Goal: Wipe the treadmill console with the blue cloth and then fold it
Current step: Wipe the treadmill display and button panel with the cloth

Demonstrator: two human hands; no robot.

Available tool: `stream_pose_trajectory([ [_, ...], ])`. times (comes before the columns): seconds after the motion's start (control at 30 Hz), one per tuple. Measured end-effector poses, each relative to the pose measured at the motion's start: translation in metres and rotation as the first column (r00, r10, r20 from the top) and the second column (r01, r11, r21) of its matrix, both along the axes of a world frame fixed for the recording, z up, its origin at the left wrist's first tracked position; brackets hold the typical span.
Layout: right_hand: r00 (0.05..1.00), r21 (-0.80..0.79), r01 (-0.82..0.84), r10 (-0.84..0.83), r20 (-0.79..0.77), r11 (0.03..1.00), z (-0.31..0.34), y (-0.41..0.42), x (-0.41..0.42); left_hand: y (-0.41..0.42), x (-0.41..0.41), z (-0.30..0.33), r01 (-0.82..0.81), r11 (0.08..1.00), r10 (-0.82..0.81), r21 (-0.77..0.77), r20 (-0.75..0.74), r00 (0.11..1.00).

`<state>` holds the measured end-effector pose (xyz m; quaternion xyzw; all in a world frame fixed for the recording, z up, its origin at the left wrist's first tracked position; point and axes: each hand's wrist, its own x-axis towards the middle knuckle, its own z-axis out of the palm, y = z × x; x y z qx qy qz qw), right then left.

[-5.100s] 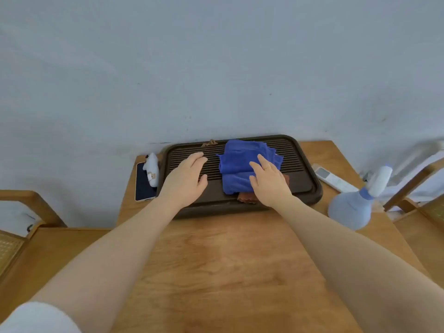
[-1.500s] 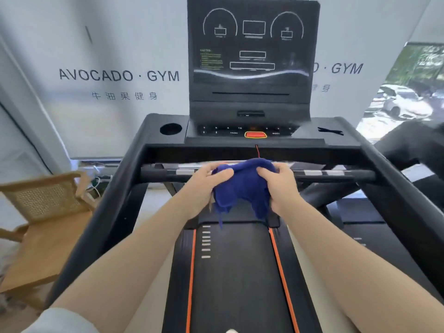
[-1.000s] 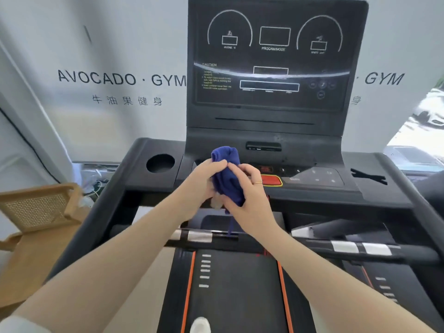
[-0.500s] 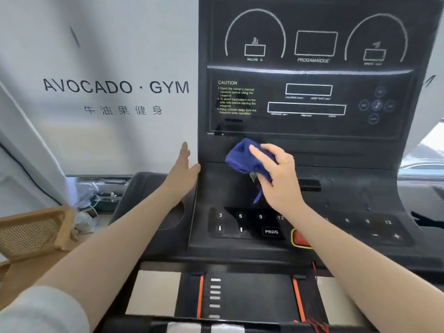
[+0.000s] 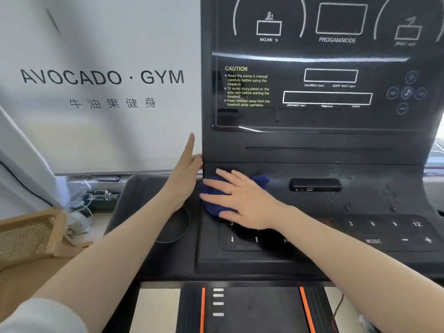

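Observation:
The black treadmill console fills the right of the view, with a dark display above and button panels below. The blue cloth lies bunched on the sloped console face near its left edge. My right hand presses flat on the cloth with fingers spread, covering most of it. My left hand rests straight-fingered against the console's left side edge, thumb at the corner. Water droplets dot the console face to the right.
A round cup recess sits in the tray left of the console. A wicker chair stands at the lower left, cables on the floor behind it. The treadmill belt with orange stripes runs below. A white wall banner reads AVOCADO GYM.
My right hand has lowered the cloth from below the display to the console's lower left face and flattened on it. The camera has come closer. My left hand stays on the side edge.

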<state>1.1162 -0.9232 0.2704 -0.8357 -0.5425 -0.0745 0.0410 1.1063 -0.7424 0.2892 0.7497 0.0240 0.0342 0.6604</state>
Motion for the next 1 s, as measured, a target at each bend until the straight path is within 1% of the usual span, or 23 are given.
stream_pose_trajectory([
  [0.1, 0.968, 0.033, 0.043, -0.05, 0.248, 0.999, 0.008, -0.007, 0.021, 0.003, 0.006, 0.0, 0.01, 0.999, -0.011, 0.046, 0.021, 1.0],
  [0.17, 0.942, 0.077, 0.089, -0.109, 0.317, 0.993, 0.014, -0.02, 0.029, 0.003, 0.009, 0.001, 0.028, 0.995, -0.03, 0.1, 0.015, 0.999],
  [0.23, 0.934, 0.125, 0.136, -0.169, 0.315, 0.983, 0.017, -0.037, 0.029, 0.001, 0.009, 0.002, 0.015, 0.987, -0.016, 0.16, 0.009, 1.0],
  [0.37, 0.929, 0.255, 0.22, -0.282, 0.238, 0.942, 0.01, -0.062, 0.021, -0.002, 0.01, 0.0, -0.056, 0.981, 0.05, 0.185, 0.034, 0.998],
  [0.4, 0.93, 0.29, 0.217, -0.288, 0.229, 0.932, 0.007, -0.06, 0.02, -0.002, 0.011, -0.001, -0.059, 0.982, 0.053, 0.181, 0.036, 0.998],
  [0.47, 0.939, 0.316, 0.159, -0.242, 0.244, 0.935, 0.002, -0.042, 0.021, -0.001, 0.012, -0.002, -0.06, 0.98, 0.056, 0.19, 0.029, 0.998],
  [0.53, 0.949, 0.285, 0.081, -0.161, 0.272, 0.955, 0.002, -0.02, 0.024, -0.001, 0.013, 0.0, -0.058, 0.976, 0.051, 0.211, 0.036, 0.998],
  [0.6, 0.952, 0.22, 0.028, -0.093, 0.29, 0.975, 0.006, -0.008, 0.028, -0.002, 0.014, -0.001, -0.068, 0.972, 0.061, 0.223, 0.042, 0.997],
  [0.67, 0.951, 0.138, -0.006, -0.037, 0.307, 0.99, 0.01, -0.021, 0.033, -0.002, 0.013, -0.001, -0.073, 0.973, 0.064, 0.219, 0.048, 0.997],
  [0.73, 0.959, 0.099, 0.003, -0.031, 0.281, 0.995, 0.014, -0.051, 0.038, -0.003, 0.011, -0.002, -0.086, 0.979, 0.08, 0.187, 0.036, 0.996],
  [0.87, 0.971, 0.146, 0.095, -0.124, 0.202, 0.985, 0.01, -0.114, 0.039, -0.005, 0.01, -0.002, -0.096, 0.977, 0.094, 0.188, 0.017, 0.995],
  [0.93, 0.969, 0.204, 0.093, -0.136, 0.206, 0.974, 0.007, -0.116, 0.04, -0.007, 0.008, -0.001, -0.108, 0.974, 0.106, 0.2, 0.023, 0.994],
  [1.0, 0.963, 0.233, 0.06, -0.118, 0.244, 0.971, 0.009, -0.095, 0.04, -0.011, 0.007, 0.001, -0.125, 0.972, 0.123, 0.2, 0.021, 0.992],
])
